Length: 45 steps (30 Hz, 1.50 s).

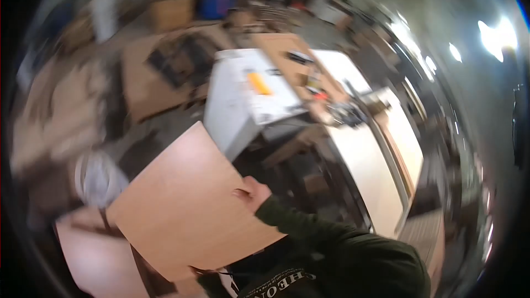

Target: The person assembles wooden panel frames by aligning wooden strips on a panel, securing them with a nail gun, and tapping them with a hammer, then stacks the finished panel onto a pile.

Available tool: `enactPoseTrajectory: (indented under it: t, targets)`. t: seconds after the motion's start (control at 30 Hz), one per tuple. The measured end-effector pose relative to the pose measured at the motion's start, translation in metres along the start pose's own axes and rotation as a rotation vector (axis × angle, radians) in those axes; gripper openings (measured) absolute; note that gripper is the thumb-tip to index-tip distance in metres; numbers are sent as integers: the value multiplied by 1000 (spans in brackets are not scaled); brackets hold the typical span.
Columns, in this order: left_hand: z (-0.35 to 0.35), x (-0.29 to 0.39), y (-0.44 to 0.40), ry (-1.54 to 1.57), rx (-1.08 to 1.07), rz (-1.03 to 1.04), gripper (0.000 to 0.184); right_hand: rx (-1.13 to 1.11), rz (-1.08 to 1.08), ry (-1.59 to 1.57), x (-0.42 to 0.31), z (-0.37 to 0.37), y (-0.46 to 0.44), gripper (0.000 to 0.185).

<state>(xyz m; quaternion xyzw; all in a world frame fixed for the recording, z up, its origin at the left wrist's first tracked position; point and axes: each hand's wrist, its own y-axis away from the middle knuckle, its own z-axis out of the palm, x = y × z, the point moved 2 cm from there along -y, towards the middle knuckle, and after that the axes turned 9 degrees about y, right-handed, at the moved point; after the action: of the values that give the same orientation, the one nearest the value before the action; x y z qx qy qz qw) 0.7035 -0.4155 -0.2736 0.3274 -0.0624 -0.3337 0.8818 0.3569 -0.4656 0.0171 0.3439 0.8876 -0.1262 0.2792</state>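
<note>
A flat, light-brown wooden panel (187, 198) is held tilted in front of my body. My right hand (255, 194), coming out of a dark green sleeve, is closed on the panel's right edge with the thumb over the upper face. At the lower edge my left hand (189, 286) is partly in view, closed on the panel; its fingers are largely hidden by the board and the frame's bottom. Below and to the left of the held board is another pale panel (102, 251).
A white cabinet-like box (232, 99) bears a yellow object (259, 84). Right of it, a worktable with a long pale top (367, 171) carries tools (345, 113) and a metal rail. Brown boards (138, 88) lie farther left. A whitish bag-like bundle (99, 179) is near the panel's left corner.
</note>
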Motion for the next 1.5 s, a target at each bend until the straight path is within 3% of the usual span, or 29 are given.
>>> enactPoseTrajectory:
  t: [0.03,0.07,0.1,0.13,0.17,0.2,0.23,0.3,0.33,0.43,0.47,0.53,0.6,0.63,0.67,0.77,0.8,0.87,0.93,0.97,1.0,1.03,1.07,1.1,1.17,1.2,1.23,1.3,1.5]
  targets:
    - [8,-32,4,12,-11,-154,68,92,26,-3,26,-63,8,31]
    - [21,-53,2,7,-35,-294,68,83,195,-80,73,-112,22,29]
    - [40,-76,-7,-43,-76,-423,68,332,41,-27,102,-168,38,28]
    - [62,-102,-24,-192,-131,-506,68,382,265,-149,147,-214,62,28]
    - [89,-121,-36,-495,-186,-476,68,483,324,-188,181,-252,91,27]
    - [131,-153,-35,-788,-247,-425,68,619,268,34,205,-293,123,25]
    - [179,-193,-15,-1077,-312,-359,68,718,390,8,228,-324,170,23]
    - [281,-313,49,-1049,-421,-189,58,869,545,32,260,-367,249,20]
    - [268,-332,33,-1273,-503,-368,51,919,577,87,271,-384,287,20]
    - [254,-409,18,-1764,-729,-780,39,1175,684,-303,325,-391,395,24]
    - [251,-437,18,-1946,-486,-933,39,1195,760,-391,319,-394,421,26]
    - [243,-480,27,-1994,-259,-1092,39,1127,969,-108,317,-400,459,27]
    - [241,-513,33,-1787,-316,-1114,38,1276,973,-486,358,-373,492,25]
    - [213,-519,12,-1554,-204,-1190,37,1306,998,-356,360,-377,484,23]
    - [217,-530,10,-1560,-179,-1199,36,1328,1031,-224,359,-383,473,20]
    - [227,-556,-12,-1559,-81,-1337,33,1277,1144,-516,386,-391,451,18]
    - [230,-558,-26,-1682,-187,-1357,33,1152,1250,-370,403,-393,449,18]
    - [263,-576,-31,-1904,-422,-1401,33,1008,1238,-154,441,-392,440,33]
    - [317,-610,-33,-2449,-1009,-1392,32,949,1336,-128,498,-364,454,49]
    - [329,-619,-58,-2445,-1263,-1254,27,942,1356,107,511,-360,450,59]
    - [335,-620,-92,-2337,-1246,-969,25,854,1394,239,483,-390,422,67]
    - [368,-643,-86,-2354,-1245,-557,24,847,1354,456,479,-398,407,68]
    - [390,-663,-87,-2411,-1215,-300,24,832,1337,384,477,-400,392,72]
    - [397,-673,-107,-2381,-1352,-105,38,692,1354,329,478,-395,377,74]
    - [373,-680,-164,-2452,-1649,316,46,429,1327,-60,464,-375,341,82]
    - [365,-688,-180,-2456,-1784,563,51,183,1238,66,450,-364,323,91]
    - [373,-702,-164,-2562,-1574,213,58,-27,1112,195,436,-353,304,100]
    - [366,-713,-178,-2564,-1551,167,58,-63,1259,181,397,-347,279,103]
    - [358,-761,-174,-2462,-1701,-54,59,118,1349,205,426,-329,305,101]
